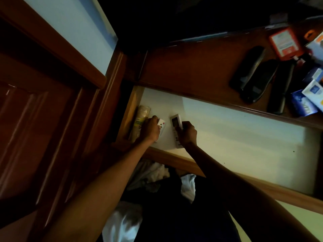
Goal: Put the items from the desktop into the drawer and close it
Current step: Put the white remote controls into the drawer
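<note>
**Mia:** Where are the things that go away?

**Ben:** Two are down in the open drawer (244, 130), at its left end. The left hand (150, 129) has its fingers curled round a small white remote (161, 125) with red buttons. The right hand (187, 132) has its fingers wrapped round a long white remote (175, 123) with a dark little screen. The two remotes are side by side but not touching.

**Mia:** Do they lie on the bottom?

**Ben:** I cannot tell. They are low in the drawer, and the hands cover part of them.

**Mia:** What else is in there?

**Ben:** A yellowish roll (141, 117) lies along the left wall, just beside the left hand. The bottom of the drawer is pale and smooth, with wooden walls all round it.

**Mia:** And above the drawer?

**Ben:** The dark brown desktop (192, 72). At its right end lie long black things (251, 70), a red box (284, 42) and some blue and white boxes (304, 103), all close together.

**Mia:** What is the room like?

**Ben:** It is dim. On the left is a brown wooden door (35, 119), with a light blue wall (73, 35) beside it. Under the arms, white and dark clothes (153, 173) lie in a heap.
</note>
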### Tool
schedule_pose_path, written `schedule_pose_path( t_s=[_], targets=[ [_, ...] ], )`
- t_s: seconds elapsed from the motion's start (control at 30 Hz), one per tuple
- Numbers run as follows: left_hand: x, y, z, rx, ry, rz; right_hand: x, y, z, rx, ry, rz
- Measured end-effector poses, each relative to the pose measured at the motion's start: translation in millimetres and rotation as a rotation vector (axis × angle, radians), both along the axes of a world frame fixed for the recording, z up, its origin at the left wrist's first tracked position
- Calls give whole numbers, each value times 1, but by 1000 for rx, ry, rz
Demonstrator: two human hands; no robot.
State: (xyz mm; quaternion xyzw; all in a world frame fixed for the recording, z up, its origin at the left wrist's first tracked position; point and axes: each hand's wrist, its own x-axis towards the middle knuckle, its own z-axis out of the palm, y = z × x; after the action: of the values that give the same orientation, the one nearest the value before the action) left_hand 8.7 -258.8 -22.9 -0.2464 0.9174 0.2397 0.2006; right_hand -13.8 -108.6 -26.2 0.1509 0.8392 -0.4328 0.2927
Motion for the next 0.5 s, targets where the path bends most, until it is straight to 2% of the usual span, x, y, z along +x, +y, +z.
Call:
schedule_pose_path(
  t_s=[0.13, 0.3, 0.4, 0.5],
  targets=[
    [7, -3, 5, -21, -41, -91, 2, -4, 4, 6, -7, -88],
    [5, -7, 15, -99, -42, -336, 3, 5, 1, 101, -46, -15],
    [3, -6, 12, -64, -39, -441, 5, 10, -2, 128, -42, 34],
    [-1, -6, 9, -77, -58, -474, 7, 11, -4, 137, -19, 39]
  ],
)
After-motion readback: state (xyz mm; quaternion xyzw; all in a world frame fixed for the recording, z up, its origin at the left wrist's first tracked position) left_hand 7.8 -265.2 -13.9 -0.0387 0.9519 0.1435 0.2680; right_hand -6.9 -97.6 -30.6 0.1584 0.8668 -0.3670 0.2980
